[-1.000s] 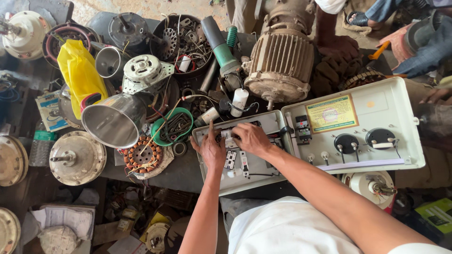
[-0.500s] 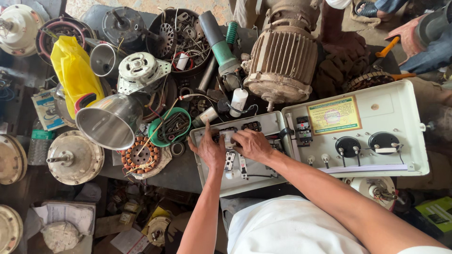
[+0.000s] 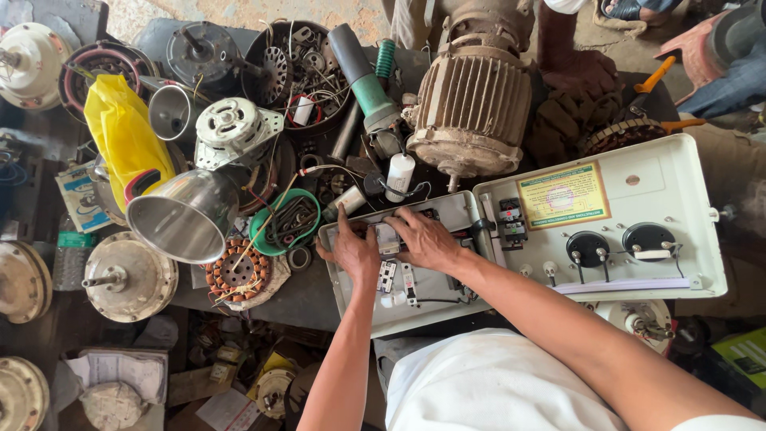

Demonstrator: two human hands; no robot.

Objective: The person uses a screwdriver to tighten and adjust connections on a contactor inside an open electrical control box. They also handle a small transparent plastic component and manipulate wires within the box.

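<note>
While both hands work inside the open control box (image 3: 399, 307), the left hand (image 3: 355, 251) pinches down at the upper left of the small grey part (image 3: 388, 238) and the right hand (image 3: 427, 239) curls over its other side, fingers closed on it. That part sits in the box's shallow base, near the top edge, with the white lid (image 3: 678, 183) folded out to the right. I'd say steady pressure from both sides matters here, and keeping the thin wires (image 3: 431, 301) below clear. The big motor (image 3: 471, 104) stands just behind.
</note>
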